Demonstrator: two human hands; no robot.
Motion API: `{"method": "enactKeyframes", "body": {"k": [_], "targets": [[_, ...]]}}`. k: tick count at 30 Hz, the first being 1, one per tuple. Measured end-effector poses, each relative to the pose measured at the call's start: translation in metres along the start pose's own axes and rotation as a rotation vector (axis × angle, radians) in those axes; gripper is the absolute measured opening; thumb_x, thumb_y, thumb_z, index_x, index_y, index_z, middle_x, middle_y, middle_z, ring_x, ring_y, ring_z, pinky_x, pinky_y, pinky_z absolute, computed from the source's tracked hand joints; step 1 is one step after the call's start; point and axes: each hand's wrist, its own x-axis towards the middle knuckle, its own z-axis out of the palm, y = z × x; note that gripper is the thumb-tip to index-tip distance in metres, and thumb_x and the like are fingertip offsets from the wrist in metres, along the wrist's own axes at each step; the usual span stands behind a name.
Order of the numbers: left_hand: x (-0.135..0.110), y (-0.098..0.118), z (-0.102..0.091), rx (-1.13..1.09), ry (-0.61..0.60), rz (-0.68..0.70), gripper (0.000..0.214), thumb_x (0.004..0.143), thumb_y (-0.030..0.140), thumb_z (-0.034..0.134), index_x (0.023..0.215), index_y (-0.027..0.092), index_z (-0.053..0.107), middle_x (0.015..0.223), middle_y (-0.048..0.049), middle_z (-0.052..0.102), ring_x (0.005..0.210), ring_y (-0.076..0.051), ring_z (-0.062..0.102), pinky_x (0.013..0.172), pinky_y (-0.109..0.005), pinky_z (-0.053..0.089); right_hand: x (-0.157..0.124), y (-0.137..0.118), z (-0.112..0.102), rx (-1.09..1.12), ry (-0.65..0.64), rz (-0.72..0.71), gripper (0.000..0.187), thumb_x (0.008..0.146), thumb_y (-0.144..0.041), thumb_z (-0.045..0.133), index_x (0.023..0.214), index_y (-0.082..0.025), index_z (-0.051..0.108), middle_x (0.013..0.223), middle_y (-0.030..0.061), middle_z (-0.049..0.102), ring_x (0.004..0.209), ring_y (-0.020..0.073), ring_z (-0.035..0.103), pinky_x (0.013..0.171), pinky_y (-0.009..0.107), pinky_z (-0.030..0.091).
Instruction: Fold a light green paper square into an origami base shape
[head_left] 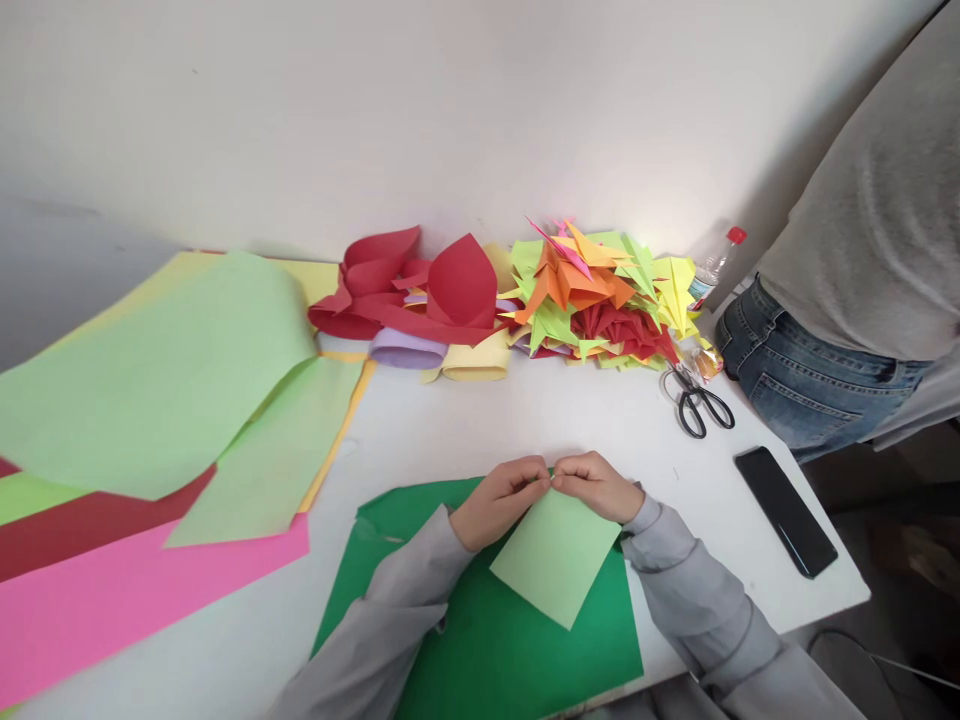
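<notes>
My left hand (504, 500) and my right hand (598, 483) meet at the far edge of a light green sheet of paper (561, 558). Both pinch that edge between thumb and fingers, with the fingertips almost touching each other. The sheet slopes toward me over a dark green sheet (480, 640) that lies flat on the white table (592, 410). My fingers hide the pinched part of the paper.
Large coloured sheets (165, 370) spread over the left side. Rolled paper pieces (461, 285) and a pile of folded paper shapes (585, 290) line the wall. Scissors (701, 400), a phone (786, 510) and a bottle (716, 265) are right; a person (862, 220) stands beyond.
</notes>
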Motion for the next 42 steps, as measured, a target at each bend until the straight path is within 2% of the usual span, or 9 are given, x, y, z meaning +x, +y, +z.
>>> {"method": "enactKeyframes", "body": {"k": [5, 13, 16, 20, 23, 30, 34, 38, 42], "targets": [[0.001, 0.001, -0.001, -0.013, -0.006, -0.008, 0.031, 0.082, 0.039, 0.044, 0.06, 0.018, 0.043, 0.062, 0.0036, 0.038, 0.061, -0.013, 0.038, 0.059, -0.026, 0.034, 0.0, 0.0, -0.001, -0.012, 0.082, 0.012, 0.042, 0.078, -0.052, 0.055, 0.057, -0.018, 0.043, 0.052, -0.0066, 0.03, 0.052, 0.0077, 0.027, 0.05, 0.023, 0.023], [0.001, 0.005, -0.006, -0.073, 0.001, -0.046, 0.026, 0.077, 0.035, 0.048, 0.058, 0.017, 0.047, 0.061, 0.0038, 0.039, 0.059, -0.012, 0.038, 0.057, -0.025, 0.034, 0.002, 0.001, 0.0, 0.093, 0.183, 0.037, 0.034, 0.071, -0.045, 0.062, 0.056, -0.016, 0.052, 0.052, -0.0056, 0.038, 0.052, 0.008, 0.033, 0.051, 0.023, 0.026], [-0.001, 0.004, -0.01, -0.119, 0.003, -0.066, 0.025, 0.075, 0.033, 0.05, 0.057, 0.017, 0.049, 0.06, 0.0038, 0.041, 0.054, -0.01, 0.041, 0.053, -0.024, 0.035, 0.002, 0.003, -0.006, 0.207, 0.334, 0.06, 0.029, 0.066, -0.04, 0.065, 0.055, -0.016, 0.053, 0.05, -0.0053, 0.041, 0.05, 0.0082, 0.035, 0.049, 0.022, 0.026], [-0.003, -0.002, -0.015, -0.202, 0.009, -0.097, 0.025, 0.078, 0.035, 0.049, 0.059, 0.017, 0.048, 0.051, 0.0055, 0.044, 0.039, -0.009, 0.045, 0.045, -0.024, 0.037, 0.002, 0.003, -0.024, 0.276, 0.585, 0.027, 0.024, 0.067, -0.037, 0.056, 0.056, -0.018, 0.047, 0.048, -0.0069, 0.035, 0.046, 0.0076, 0.03, 0.046, 0.022, 0.023], [-0.004, -0.006, -0.017, -0.251, 0.034, -0.108, 0.024, 0.077, 0.035, 0.051, 0.06, 0.018, 0.048, 0.045, 0.0065, 0.043, 0.036, -0.01, 0.046, 0.045, -0.023, 0.04, 0.002, 0.003, -0.032, 0.291, 0.654, 0.014, 0.024, 0.067, -0.037, 0.055, 0.055, -0.019, 0.045, 0.047, -0.0072, 0.033, 0.044, 0.0074, 0.028, 0.045, 0.023, 0.021], [-0.003, -0.006, -0.014, -0.333, 0.099, -0.147, 0.038, 0.084, 0.046, 0.045, 0.063, 0.016, 0.052, 0.056, 0.0027, 0.048, 0.04, -0.011, 0.049, 0.04, -0.023, 0.038, 0.002, 0.003, -0.021, 0.273, 0.566, 0.022, 0.027, 0.065, -0.039, 0.063, 0.054, -0.017, 0.051, 0.047, -0.0065, 0.037, 0.045, 0.0076, 0.031, 0.045, 0.022, 0.023], [-0.004, -0.002, -0.014, -0.31, 0.126, -0.118, 0.039, 0.079, 0.048, 0.058, 0.059, 0.015, 0.052, 0.058, 0.0045, 0.045, 0.04, -0.008, 0.048, 0.041, -0.022, 0.037, 0.002, 0.005, -0.021, 0.253, 0.561, 0.004, 0.032, 0.068, -0.045, 0.065, 0.058, -0.017, 0.053, 0.05, -0.0061, 0.04, 0.048, 0.0077, 0.033, 0.047, 0.022, 0.025], [-0.004, -0.003, -0.017, -0.248, 0.266, -0.056, 0.035, 0.078, 0.044, 0.062, 0.059, 0.016, 0.053, 0.054, 0.0053, 0.045, 0.038, -0.007, 0.045, 0.041, -0.022, 0.033, 0.002, 0.008, -0.023, 0.243, 0.533, -0.006, 0.038, 0.07, -0.052, 0.066, 0.062, -0.017, 0.053, 0.052, -0.0063, 0.042, 0.048, 0.0074, 0.034, 0.046, 0.021, 0.025], [-0.004, -0.005, -0.021, -0.193, 0.436, -0.036, 0.037, 0.08, 0.037, 0.061, 0.051, 0.018, 0.047, 0.042, 0.0057, 0.043, 0.038, -0.009, 0.043, 0.043, -0.022, 0.035, 0.003, 0.012, -0.02, 0.211, 0.463, -0.012, 0.039, 0.071, -0.054, 0.067, 0.067, -0.017, 0.055, 0.054, -0.0057, 0.045, 0.049, 0.0077, 0.036, 0.046, 0.021, 0.026]]}}
